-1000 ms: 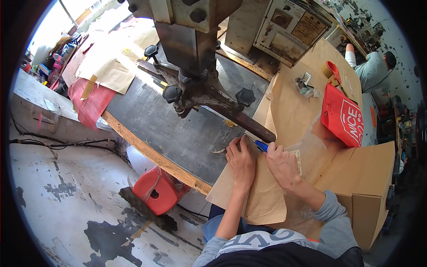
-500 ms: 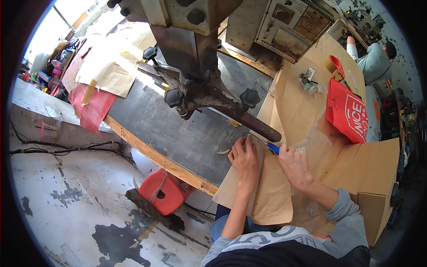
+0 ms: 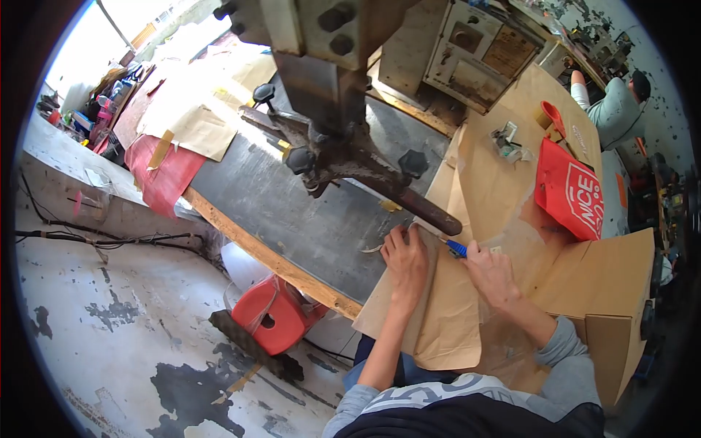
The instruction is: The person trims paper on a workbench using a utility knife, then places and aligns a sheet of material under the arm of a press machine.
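My left hand (image 3: 406, 261) lies with fingers spread on a brown sheet of board (image 3: 380, 299) at the near edge of the dark worktop, under the machine's arm. My right hand (image 3: 494, 276) is closed around the blue handle of what looks like a utility knife (image 3: 457, 249). Its thin tip points up and left, towards the sheet edge near my left fingertips; whether it touches the sheet I cannot tell. Brown paper (image 3: 453, 314) with a curled edge lies between my two forearms. A small curved pale strip (image 3: 372, 250) rests on the worktop beside my left fingers.
A heavy metal press arm (image 3: 365, 160) with black knobs hangs over the dark worktop (image 3: 292, 219). To the right are a red bag (image 3: 569, 190), orange-handled scissors (image 3: 551, 113) and an open cardboard box (image 3: 606, 285). A red stool (image 3: 270, 317) stands lower left. Another person (image 3: 617, 109) sits far right.
My view has shifted slightly. My right hand and the knife have moved a little to the right, showing more of the blue handle. My left hand stays on the board.
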